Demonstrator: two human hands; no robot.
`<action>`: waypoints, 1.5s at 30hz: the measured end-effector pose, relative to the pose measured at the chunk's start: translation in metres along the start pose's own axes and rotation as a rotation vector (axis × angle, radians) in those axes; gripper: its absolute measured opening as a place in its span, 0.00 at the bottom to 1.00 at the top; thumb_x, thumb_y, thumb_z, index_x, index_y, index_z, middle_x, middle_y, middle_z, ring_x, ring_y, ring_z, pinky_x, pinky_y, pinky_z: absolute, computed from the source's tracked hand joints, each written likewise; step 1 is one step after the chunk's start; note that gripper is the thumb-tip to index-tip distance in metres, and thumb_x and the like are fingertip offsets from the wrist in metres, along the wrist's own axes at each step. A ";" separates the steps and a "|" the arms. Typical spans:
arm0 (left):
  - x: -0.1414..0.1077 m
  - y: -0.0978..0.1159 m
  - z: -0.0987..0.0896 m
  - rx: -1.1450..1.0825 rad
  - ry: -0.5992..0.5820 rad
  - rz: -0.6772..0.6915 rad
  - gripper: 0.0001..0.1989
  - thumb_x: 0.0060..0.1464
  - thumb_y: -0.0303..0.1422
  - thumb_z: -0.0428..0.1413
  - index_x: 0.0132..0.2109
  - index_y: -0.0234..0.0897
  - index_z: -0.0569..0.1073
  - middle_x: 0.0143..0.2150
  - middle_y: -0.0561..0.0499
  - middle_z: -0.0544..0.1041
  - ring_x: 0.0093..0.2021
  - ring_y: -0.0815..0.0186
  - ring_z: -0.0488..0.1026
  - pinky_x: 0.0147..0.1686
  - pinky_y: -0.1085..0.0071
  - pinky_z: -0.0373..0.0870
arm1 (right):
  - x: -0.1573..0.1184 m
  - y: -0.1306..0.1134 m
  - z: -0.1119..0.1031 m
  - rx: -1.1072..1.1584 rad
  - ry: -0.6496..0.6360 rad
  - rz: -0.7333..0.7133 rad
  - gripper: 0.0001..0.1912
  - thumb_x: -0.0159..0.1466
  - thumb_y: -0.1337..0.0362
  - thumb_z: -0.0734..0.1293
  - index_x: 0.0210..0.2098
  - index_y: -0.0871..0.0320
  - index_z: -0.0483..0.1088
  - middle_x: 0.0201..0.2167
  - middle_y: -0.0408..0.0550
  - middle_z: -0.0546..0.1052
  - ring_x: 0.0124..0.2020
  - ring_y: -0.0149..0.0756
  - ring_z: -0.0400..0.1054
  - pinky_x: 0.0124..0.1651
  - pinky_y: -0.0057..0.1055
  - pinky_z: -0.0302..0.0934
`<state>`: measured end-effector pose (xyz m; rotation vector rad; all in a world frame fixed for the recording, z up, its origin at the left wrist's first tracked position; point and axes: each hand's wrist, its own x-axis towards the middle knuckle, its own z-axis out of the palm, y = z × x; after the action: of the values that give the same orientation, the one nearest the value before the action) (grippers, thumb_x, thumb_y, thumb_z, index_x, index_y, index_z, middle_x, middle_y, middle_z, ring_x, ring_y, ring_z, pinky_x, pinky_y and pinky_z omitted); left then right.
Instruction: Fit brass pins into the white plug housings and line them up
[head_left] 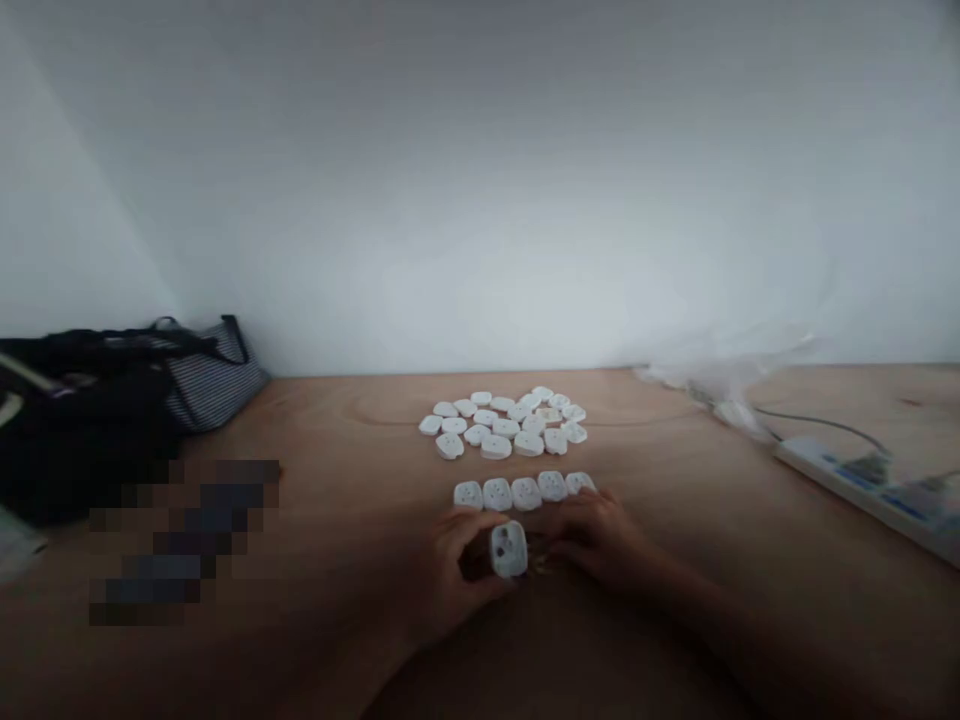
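Observation:
My left hand [457, 565] is closed, with thumb and fingers pinching a white plastic socket piece [509, 549] by its side. The piece is a rounded square, tilted up, with dark holes or recesses in its face. Just right of it, my right hand [596, 535] is curled with its fingertips together. Small brass-coloured metal bits [538, 560] show dimly by those fingers; whether they are gripped is unclear. Beyond both hands runs a row of several similar white socket pieces [497, 494], the rightmost partly covered by my right hand.
Farther back lies a loose cluster of white pieces [496, 446] on the wooden table [360, 470]. Dark bags [97, 410] and a blurred-out object [187, 540] are at left. At right are a clear plastic bag [727, 385] and a power strip [862, 490] with a cable.

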<state>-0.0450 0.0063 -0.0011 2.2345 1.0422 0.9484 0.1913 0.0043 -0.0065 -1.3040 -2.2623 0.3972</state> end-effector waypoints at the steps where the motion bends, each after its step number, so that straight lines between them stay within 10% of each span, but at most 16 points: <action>1: 0.000 0.000 0.000 -0.003 0.001 -0.006 0.24 0.37 0.33 0.66 0.46 0.38 0.73 0.41 0.47 0.75 0.43 0.57 0.72 0.44 0.63 0.68 | 0.000 0.000 0.002 0.000 0.007 0.007 0.01 0.55 0.65 0.69 0.28 0.53 0.72 0.29 0.40 0.77 0.37 0.39 0.68 0.44 0.38 0.53; 9: 0.002 0.000 -0.002 -0.023 -0.041 -0.007 0.24 0.37 0.34 0.67 0.45 0.37 0.73 0.42 0.46 0.75 0.44 0.57 0.72 0.44 0.64 0.68 | 0.002 -0.005 0.009 0.131 0.220 -0.068 0.10 0.60 0.68 0.63 0.40 0.54 0.72 0.32 0.47 0.76 0.35 0.37 0.69 0.40 0.36 0.60; 18: 0.000 0.000 -0.003 -0.019 -0.002 0.027 0.24 0.38 0.39 0.66 0.44 0.38 0.73 0.40 0.46 0.76 0.42 0.56 0.72 0.42 0.62 0.69 | 0.000 -0.027 0.015 0.599 0.267 0.068 0.09 0.60 0.58 0.64 0.33 0.56 0.73 0.28 0.46 0.78 0.29 0.36 0.71 0.34 0.32 0.66; 38: 0.002 0.005 0.000 0.107 0.086 0.138 0.23 0.36 0.42 0.67 0.41 0.39 0.75 0.36 0.48 0.79 0.37 0.58 0.73 0.41 0.62 0.67 | -0.004 -0.038 0.023 -0.093 0.361 -0.230 0.06 0.60 0.60 0.66 0.36 0.46 0.75 0.33 0.43 0.77 0.33 0.37 0.65 0.39 0.39 0.51; 45: 0.001 0.003 -0.001 -0.038 0.079 0.075 0.22 0.37 0.38 0.67 0.43 0.38 0.75 0.39 0.47 0.77 0.40 0.57 0.73 0.42 0.64 0.68 | -0.003 -0.024 0.017 0.073 0.235 -0.159 0.43 0.46 0.45 0.72 0.57 0.51 0.59 0.45 0.49 0.73 0.45 0.46 0.63 0.49 0.44 0.49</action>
<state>-0.0439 0.0057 0.0020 2.2345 0.9718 1.0881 0.1655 -0.0103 -0.0100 -1.0655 -2.1141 0.2529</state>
